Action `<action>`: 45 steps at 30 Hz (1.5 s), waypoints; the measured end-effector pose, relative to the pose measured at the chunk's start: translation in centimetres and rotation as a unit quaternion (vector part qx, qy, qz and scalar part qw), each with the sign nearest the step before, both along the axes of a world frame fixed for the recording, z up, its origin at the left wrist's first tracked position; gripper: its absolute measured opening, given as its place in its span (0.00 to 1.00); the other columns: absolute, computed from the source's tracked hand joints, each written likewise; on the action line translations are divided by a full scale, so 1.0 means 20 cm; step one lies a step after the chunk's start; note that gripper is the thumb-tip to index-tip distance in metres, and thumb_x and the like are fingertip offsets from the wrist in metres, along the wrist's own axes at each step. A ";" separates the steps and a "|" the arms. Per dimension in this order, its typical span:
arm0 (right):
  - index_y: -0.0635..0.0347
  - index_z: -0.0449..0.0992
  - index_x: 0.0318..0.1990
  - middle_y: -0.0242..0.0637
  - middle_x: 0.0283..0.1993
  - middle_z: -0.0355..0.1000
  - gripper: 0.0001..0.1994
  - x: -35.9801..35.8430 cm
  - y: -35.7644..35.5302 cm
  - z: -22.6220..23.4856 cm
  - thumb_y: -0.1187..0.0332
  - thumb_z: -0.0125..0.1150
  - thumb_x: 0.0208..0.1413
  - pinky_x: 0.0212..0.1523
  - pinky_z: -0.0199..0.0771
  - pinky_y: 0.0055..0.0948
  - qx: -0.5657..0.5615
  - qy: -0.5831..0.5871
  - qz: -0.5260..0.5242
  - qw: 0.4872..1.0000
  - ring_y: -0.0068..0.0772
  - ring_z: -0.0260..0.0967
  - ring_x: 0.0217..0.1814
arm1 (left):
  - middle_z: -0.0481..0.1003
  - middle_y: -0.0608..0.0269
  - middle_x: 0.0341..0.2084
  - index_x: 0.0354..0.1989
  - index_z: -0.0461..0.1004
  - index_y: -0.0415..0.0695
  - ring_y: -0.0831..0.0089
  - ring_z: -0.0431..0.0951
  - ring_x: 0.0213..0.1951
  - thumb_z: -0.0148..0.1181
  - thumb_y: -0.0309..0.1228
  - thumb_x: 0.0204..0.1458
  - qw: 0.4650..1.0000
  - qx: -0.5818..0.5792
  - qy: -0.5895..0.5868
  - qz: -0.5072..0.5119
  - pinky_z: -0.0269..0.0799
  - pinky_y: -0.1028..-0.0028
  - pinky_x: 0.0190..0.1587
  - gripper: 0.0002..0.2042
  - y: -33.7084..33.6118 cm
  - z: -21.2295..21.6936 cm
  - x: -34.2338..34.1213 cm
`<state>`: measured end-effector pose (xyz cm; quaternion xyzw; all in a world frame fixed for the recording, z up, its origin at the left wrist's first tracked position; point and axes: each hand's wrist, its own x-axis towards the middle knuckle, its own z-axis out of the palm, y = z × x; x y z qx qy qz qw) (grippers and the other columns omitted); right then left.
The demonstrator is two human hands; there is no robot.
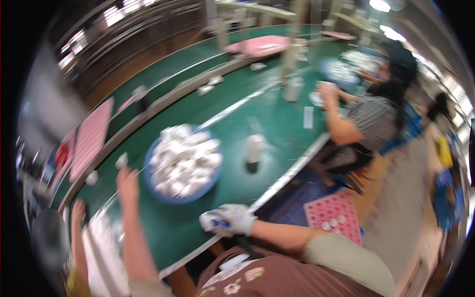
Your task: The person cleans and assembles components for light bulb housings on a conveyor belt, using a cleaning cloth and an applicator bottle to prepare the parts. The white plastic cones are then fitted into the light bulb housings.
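My left hand (128,185) is bare and stretches forward over the green table, left of a blue basin (173,200). Just beyond its fingertips is a small white piece (121,159); blur hides whether they grip it. The basin is heaped with several white rounded pieces (184,161). My right hand (229,220), in a white glove with blue marks, is closed above the table's near edge. What it holds, if anything, cannot be made out against the white glove.
A whitish bottle-like container (255,148) stands right of the basin. Another person's hand (77,211) is at far left. To the right sits a co-worker (378,106), hands over the table. A pink perforated tray (334,213) lies low at right. Pink ribbed panels (93,138) stand beyond the rail.
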<state>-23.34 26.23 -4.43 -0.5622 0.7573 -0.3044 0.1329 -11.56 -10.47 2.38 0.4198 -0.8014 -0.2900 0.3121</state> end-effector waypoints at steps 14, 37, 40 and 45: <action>0.50 0.70 0.59 0.42 0.42 0.72 0.22 0.03 -0.05 0.02 0.54 0.56 0.59 0.48 0.74 0.42 0.027 -0.028 0.050 0.998 0.47 0.74 0.46 | 0.74 0.50 0.45 0.54 0.72 0.39 0.53 0.72 0.50 0.62 0.31 0.51 0.967 -0.218 -0.042 -0.124 0.67 0.60 0.55 0.21 0.22 -0.06 -0.11; 0.50 0.69 0.61 0.43 0.45 0.71 0.26 0.00 0.00 0.05 0.50 0.57 0.58 0.51 0.72 0.41 0.026 -0.045 0.043 0.998 0.47 0.73 0.49 | 0.71 0.62 0.25 0.39 0.73 0.36 0.72 0.71 0.28 0.63 0.29 0.55 0.987 -0.066 0.013 -0.145 0.68 0.69 0.34 0.10 0.21 0.16 -0.44; 0.50 0.69 0.61 0.42 0.45 0.71 0.26 0.00 -0.01 0.06 0.50 0.57 0.58 0.50 0.72 0.41 0.031 -0.047 0.043 0.997 0.46 0.73 0.49 | 0.73 0.65 0.29 0.41 0.73 0.37 0.79 0.71 0.32 0.57 0.32 0.62 0.988 0.036 0.062 -0.139 0.70 0.74 0.36 0.10 0.19 0.21 -0.28; 0.50 0.69 0.60 0.42 0.44 0.71 0.25 0.00 -0.01 0.02 0.50 0.57 0.58 0.49 0.72 0.41 0.023 -0.042 0.041 0.998 0.46 0.73 0.48 | 0.74 0.65 0.39 0.53 0.69 0.41 0.77 0.73 0.39 0.54 0.35 0.64 0.785 0.423 0.441 -0.099 0.73 0.74 0.44 0.14 0.39 0.13 0.09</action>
